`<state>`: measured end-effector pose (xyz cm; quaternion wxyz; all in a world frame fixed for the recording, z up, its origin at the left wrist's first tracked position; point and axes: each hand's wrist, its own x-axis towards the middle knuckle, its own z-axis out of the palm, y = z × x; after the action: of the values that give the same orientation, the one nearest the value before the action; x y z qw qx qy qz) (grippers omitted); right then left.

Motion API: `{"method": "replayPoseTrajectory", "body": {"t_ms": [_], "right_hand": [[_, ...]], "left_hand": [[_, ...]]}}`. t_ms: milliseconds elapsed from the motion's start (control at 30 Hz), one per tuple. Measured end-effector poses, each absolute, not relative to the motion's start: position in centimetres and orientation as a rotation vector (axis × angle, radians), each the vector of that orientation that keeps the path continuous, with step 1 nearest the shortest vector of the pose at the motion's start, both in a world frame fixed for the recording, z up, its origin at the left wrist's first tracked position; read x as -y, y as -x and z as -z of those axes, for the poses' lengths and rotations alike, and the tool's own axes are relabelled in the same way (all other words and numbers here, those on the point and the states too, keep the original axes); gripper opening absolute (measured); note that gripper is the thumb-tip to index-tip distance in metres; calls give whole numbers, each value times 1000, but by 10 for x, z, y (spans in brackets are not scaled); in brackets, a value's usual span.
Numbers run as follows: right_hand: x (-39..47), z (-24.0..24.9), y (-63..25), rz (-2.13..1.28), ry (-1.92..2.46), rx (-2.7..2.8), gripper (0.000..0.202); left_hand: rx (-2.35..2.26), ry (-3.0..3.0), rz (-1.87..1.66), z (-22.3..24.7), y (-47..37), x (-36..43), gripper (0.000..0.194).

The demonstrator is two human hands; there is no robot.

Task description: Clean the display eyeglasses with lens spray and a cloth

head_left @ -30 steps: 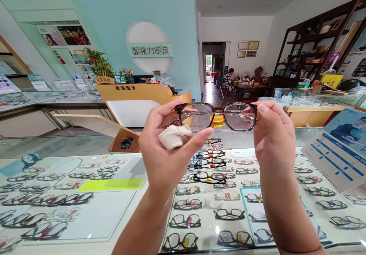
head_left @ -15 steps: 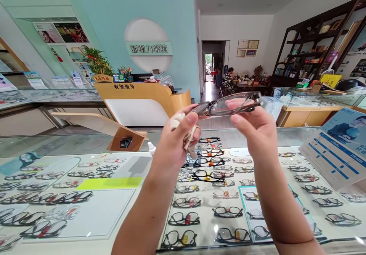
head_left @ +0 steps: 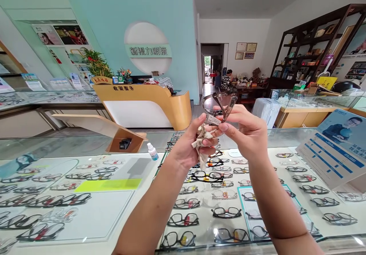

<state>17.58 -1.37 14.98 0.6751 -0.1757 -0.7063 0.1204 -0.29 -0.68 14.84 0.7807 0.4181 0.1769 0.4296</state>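
Raised above the glass counter, a pair of eyeglasses (head_left: 228, 108) with a dark, partly see-through frame is held between both hands. A small printed tag (head_left: 213, 120) hangs at the frame near my left fingertips. My left hand (head_left: 190, 142) is closed around a crumpled beige cloth (head_left: 201, 142), its thumb and fingertips close to the tag. My right hand (head_left: 247, 131) pinches the eyeglasses between thumb and fingers from the right side. Whether my left fingers also grip the frame is hard to make out.
Rows of eyeglasses (head_left: 183, 220) lie in the glass display case (head_left: 94, 218) below. A small white bottle (head_left: 152, 152) stands on the counter by a tilted wooden stand (head_left: 114, 127). At right is a blue-and-white leaflet board (head_left: 334, 152). A person (head_left: 227, 80) sits far back.
The eyeglasses have turned from lying sideways to a steeper angle and come closer in between the hands. My right hand has moved left and down; the tag now shows.
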Motion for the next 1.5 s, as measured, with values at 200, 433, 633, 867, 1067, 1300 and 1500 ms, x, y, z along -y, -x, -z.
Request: {"method": "replayPoseTrajectory", "body": {"t_ms": [200, 433, 633, 867, 1067, 1300, 1500], "right_hand": [[11, -148, -178, -229, 406, 1529, 7], [7, -146, -183, -227, 438, 1526, 6], [3, -138, -163, -199, 527, 1670, 16], [-33, -90, -119, -213, 568, 1956, 23], [-64, -33, -95, -240, 746, 2231, 16], [-94, -1, -46, -33, 988, 2671, 13], [-120, 10, -10, 153, 1045, 2927, 17]], "left_hand": [[-466, -1069, -958, -143, -3, 7, 67], [-805, -1257, -1594, -112, 43, -33, 54], [-735, -943, -1138, -26, 164, -64, 54], [-657, -762, -1291, 44, 257, -80, 73], [-392, -616, -1536, 79, 281, -95, 70], [-333, -608, -1567, 89, 280, -98, 68], [-341, -648, -1556, 87, 276, -97, 73]]}}
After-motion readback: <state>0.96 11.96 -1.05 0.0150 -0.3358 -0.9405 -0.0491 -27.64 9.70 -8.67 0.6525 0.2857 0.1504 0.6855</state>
